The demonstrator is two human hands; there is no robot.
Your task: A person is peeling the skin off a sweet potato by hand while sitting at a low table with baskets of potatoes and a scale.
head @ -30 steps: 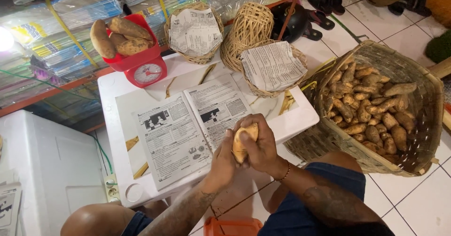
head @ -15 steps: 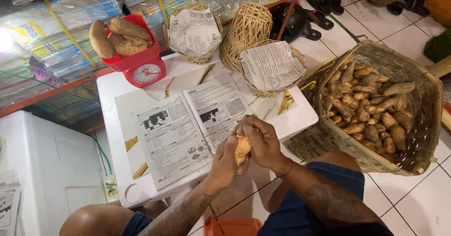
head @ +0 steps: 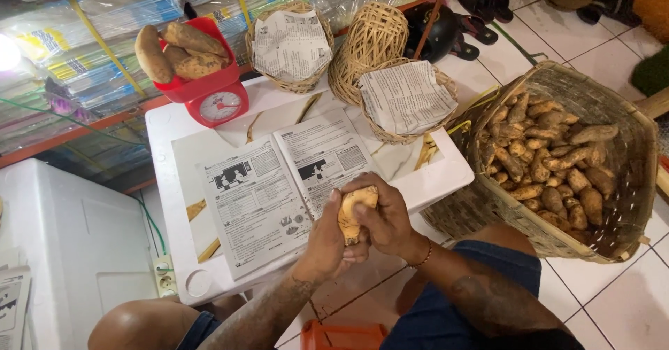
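Hands work one sweet potato [head: 354,213] at the white table's [head: 446,176] near edge — left hand [head: 327,242] cups it underneath, right hand [head: 383,214] clasps its top. It has dropped lower and turned since a second ago — rubbing continues over the open newspaper [head: 279,183].

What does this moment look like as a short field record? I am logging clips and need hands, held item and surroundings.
Left hand: cups the sweet potato from below
Right hand: wraps over the same sweet potato
Under the hands: open newspaper on a white table
Scale: red kitchen scale, several sweet potatoes in its tray
Small baskets: two lined with newspaper, one upturned
Large basket: on the floor to the right, full of sweet potatoes
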